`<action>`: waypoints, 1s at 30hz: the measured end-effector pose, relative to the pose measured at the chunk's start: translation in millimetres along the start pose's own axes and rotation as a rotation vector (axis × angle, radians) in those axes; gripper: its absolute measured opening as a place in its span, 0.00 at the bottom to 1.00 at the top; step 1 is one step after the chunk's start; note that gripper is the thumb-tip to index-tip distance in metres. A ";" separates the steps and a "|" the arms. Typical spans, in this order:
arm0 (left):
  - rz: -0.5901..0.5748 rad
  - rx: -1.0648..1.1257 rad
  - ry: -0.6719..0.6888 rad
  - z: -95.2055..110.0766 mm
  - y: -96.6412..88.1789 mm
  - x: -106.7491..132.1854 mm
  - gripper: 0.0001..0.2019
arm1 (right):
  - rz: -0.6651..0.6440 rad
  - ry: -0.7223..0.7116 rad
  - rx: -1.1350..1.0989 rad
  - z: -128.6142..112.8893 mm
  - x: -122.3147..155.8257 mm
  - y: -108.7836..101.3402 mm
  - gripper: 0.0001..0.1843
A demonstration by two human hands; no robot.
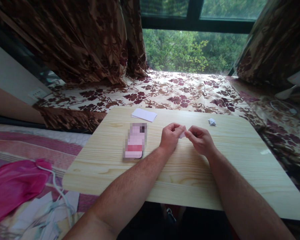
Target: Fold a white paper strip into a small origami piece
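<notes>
Both my hands meet over the middle of a light wooden table [185, 173]. My left hand [170, 137] and my right hand [201, 140] pinch a small piece of white paper [182, 134] between their fingertips; most of it is hidden by the fingers. A small stack of white paper sheets [144, 114] lies at the table's far edge, left of my hands. A small folded white paper shape [212, 122] sits on the table to the far right of my right hand.
A phone [135, 141], blurred out, lies flat left of my left hand. Floral fabric [180, 90] covers the ledge under the window beyond the table. A pink cloth [15, 186] and a white cable [58, 193] lie on the bed at lower left.
</notes>
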State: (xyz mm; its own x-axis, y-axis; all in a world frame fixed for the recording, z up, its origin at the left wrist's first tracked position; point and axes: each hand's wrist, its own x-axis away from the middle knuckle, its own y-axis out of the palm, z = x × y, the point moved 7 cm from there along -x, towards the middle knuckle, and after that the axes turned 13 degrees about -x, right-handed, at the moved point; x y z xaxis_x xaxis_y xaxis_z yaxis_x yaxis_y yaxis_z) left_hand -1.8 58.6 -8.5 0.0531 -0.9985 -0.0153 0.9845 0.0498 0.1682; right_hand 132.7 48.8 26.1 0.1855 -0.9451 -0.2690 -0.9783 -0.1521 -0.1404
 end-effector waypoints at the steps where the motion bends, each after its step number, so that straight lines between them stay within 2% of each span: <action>1: 0.001 -0.004 0.001 1.0 0.1 0.1 0.13 | 0.019 -0.003 -0.015 1.4 -0.3 -1.7 0.20; 9: 0.006 -0.109 0.047 2.9 0.9 -0.6 0.14 | 0.159 0.011 -0.088 3.0 -2.7 -14.5 0.22; 13: -0.054 -0.225 0.092 6.4 5.2 0.7 0.14 | 0.156 0.045 -0.275 3.6 -5.2 -12.3 0.15; 16: -0.058 -0.289 0.112 11.5 7.4 3.1 0.15 | 0.168 0.049 -0.323 5.6 -6.0 -12.6 0.12; 20: -0.042 -0.258 0.111 14.5 8.7 5.3 0.13 | 0.202 0.038 -0.339 6.7 -5.7 -15.3 0.09; 30: -0.072 -0.121 0.057 6.5 9.4 2.3 0.11 | 0.164 0.071 -0.403 7.0 -6.0 -10.5 0.09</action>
State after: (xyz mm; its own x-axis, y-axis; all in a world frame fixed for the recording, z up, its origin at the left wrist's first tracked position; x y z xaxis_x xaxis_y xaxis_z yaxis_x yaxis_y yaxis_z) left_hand 6.5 56.7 -0.6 -0.0123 -0.9968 -0.0792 0.9989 -0.0158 0.0447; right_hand 142.5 58.1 22.5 0.0318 -0.9816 -0.1882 -0.9544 -0.0857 0.2858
